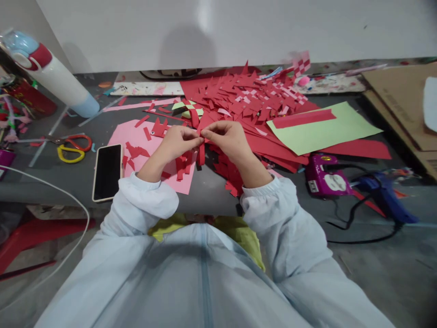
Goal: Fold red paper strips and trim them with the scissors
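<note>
My left hand [180, 142] and my right hand [228, 139] meet above the middle of the table. Both pinch a narrow red paper strip [201, 155], whose end hangs down below the fingertips. Under my left wrist lies a pink paper sheet [131, 132] scattered with red paper scraps [136, 149]. Behind my hands spreads a large heap of cut red paper pieces [235, 95], some woven with pink. A green and white woven paper piece [187, 108] sits just beyond my left fingers. The fingertips hide part of the strip.
To the left are a phone [108, 173], scissors [73, 148] and a white water bottle [58, 75]. On the right are a light green sheet [314, 134], a purple box [327, 177], a blue glue gun [385, 196] with a black cord, and cardboard [406, 95].
</note>
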Available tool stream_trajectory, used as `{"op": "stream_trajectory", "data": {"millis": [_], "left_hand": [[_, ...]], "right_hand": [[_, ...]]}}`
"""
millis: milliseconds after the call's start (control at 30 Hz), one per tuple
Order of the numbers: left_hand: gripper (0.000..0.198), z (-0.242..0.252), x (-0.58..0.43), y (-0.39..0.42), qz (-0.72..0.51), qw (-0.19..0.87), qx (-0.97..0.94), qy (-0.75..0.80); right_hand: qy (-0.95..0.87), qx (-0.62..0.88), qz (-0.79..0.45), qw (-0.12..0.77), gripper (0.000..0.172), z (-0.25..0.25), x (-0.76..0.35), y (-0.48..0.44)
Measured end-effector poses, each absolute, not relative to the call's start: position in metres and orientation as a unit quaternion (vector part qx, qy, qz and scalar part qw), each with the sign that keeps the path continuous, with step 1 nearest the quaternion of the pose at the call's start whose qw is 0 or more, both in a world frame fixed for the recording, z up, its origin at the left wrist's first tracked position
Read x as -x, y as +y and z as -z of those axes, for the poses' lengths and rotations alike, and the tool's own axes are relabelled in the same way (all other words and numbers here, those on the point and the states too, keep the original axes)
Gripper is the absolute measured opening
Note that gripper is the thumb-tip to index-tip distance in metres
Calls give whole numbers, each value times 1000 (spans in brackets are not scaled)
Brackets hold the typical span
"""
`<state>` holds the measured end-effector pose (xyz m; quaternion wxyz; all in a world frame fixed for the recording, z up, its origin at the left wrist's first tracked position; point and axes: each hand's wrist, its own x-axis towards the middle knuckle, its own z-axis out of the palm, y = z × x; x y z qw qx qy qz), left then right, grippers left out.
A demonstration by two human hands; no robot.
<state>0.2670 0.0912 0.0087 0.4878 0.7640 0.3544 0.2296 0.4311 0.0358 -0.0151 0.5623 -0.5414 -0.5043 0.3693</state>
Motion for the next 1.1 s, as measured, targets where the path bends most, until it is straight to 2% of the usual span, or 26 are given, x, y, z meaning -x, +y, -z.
{"op": "stream_trajectory", "data": {"millis": [200, 367, 1100], "left_hand": [[22, -11, -267, 91, -229, 476, -776, 345], [24, -9, -267, 93, -229, 467, -783, 341], [26, -11, -267, 91, -216, 461, -786, 351]], "right_hand": [[-508, 515, -382, 575, 26, 14, -435, 35], [-536, 490, -403, 557, 34, 15, -441, 35], [-526, 528, -350, 567, 18, 8, -437, 33]]}}
